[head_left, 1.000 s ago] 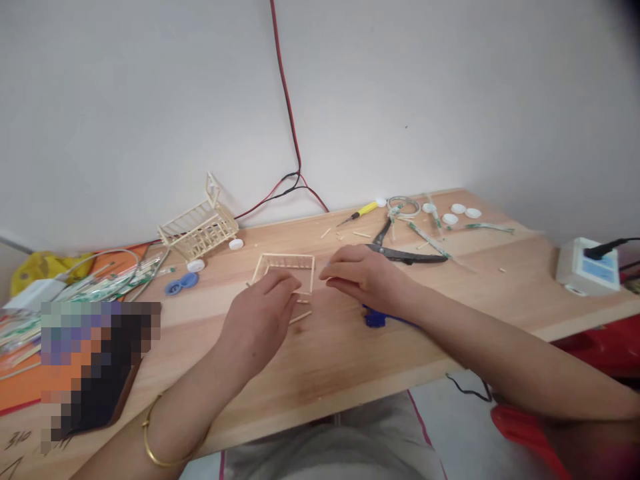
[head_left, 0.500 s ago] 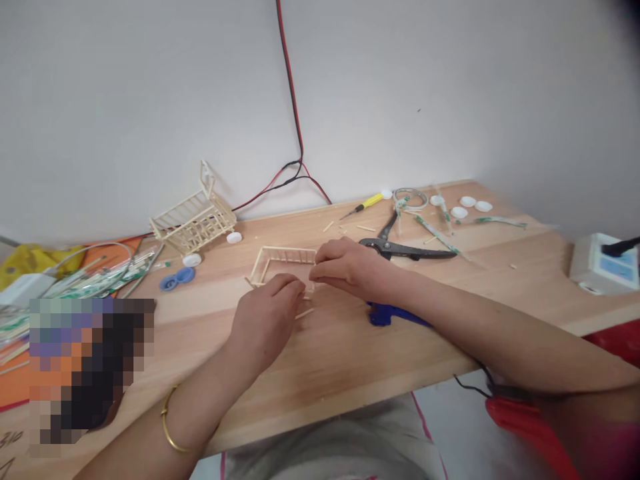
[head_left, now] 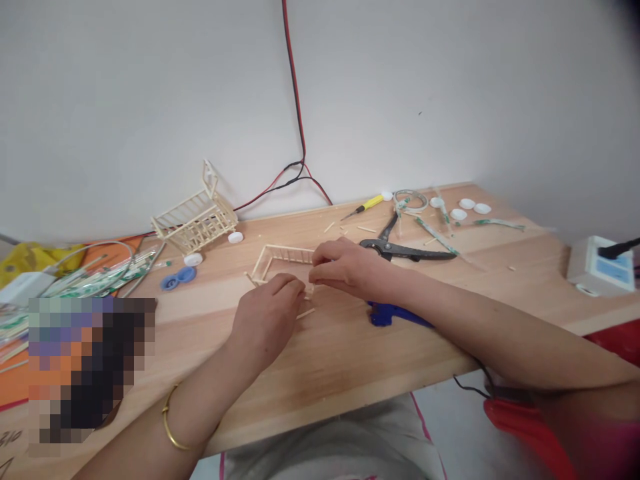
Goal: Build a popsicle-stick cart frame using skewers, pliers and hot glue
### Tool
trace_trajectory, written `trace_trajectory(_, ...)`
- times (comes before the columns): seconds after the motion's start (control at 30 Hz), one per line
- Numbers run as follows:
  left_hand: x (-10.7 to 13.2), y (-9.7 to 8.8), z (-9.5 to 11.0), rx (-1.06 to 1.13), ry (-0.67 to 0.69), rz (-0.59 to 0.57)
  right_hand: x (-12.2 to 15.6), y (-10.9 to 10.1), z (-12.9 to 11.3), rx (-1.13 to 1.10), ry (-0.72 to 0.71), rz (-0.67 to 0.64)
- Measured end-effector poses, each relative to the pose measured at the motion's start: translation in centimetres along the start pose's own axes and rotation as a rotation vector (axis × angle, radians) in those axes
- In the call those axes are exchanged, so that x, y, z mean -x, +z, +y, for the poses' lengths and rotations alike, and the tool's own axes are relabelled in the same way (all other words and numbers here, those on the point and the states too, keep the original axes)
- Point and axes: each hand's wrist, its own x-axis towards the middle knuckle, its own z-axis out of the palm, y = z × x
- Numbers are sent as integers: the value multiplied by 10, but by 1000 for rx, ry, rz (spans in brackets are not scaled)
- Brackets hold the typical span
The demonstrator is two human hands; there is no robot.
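Note:
A small frame of thin wooden sticks [head_left: 280, 259] lies flat in the middle of the wooden table [head_left: 340, 347]. My left hand [head_left: 265, 320] rests knuckles up at the frame's near edge, fingers curled and pinched on it. My right hand [head_left: 345, 267] comes in from the right, its fingers closed on the frame's right side. A loose stick [head_left: 305, 313] lies just right of my left hand. The fingertips of both hands are hidden.
A finished stick cart [head_left: 196, 220] stands at the back left by the wall. Black pliers [head_left: 405, 250], a yellow screwdriver [head_left: 367, 203], white caps [head_left: 467, 207] and wrappers lie at the back right. A blue tool [head_left: 387, 313] lies under my right forearm. Clutter fills the left edge.
My right hand moved left from beside the frame onto its right side. My left hand stayed at the near edge. The view shifted a little.

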Motion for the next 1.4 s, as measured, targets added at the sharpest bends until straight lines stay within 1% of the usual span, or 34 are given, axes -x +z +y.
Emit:
trace_trajectory(0.23,-1,-1,1,13,-33,-34,-1,-2,-1,-13,5,-22)
trace_trajectory(0.43,-1,-1,2,-6,-35,-21,-2,-3,-4,-32,-6,-22)
trace_trajectory(0.5,-1,-2,0,-8,-20,-10,-2,-6,-2,-76,-9,-10)
trace_trajectory(0.57,-1,-2,-2,-3,3,-1,0,-13,2,-157,18,8)
trace_trajectory(0.63,0,-3,-7,8,20,2,4,-18,10,-222,112,50)
trace_trajectory(0.7,1,-3,-12,19,21,-2,9,-20,18,-258,273,85)
trace_trajectory(0.8,4,-3,-19,35,9,1,16,-10,28,-360,488,68)
trace_trajectory(0.87,5,-4,-22,44,-7,17,18,1,30,-468,546,46)
trace_trajectory(0.97,6,-5,-25,65,-28,38,16,14,29,-605,550,61)
trace_trajectory(1.03,6,-6,-26,88,-27,28,13,18,29,-656,538,93)
trace_trajectory(1.13,7,-4,-23,108,-25,27,9,20,31,-714,519,125)
trace_trajectory(1.27,7,-1,-18,110,-10,85,5,20,31,-784,494,120)
trace_trajectory(1.4,7,3,-15,119,-14,123,2,20,29,-785,493,119)
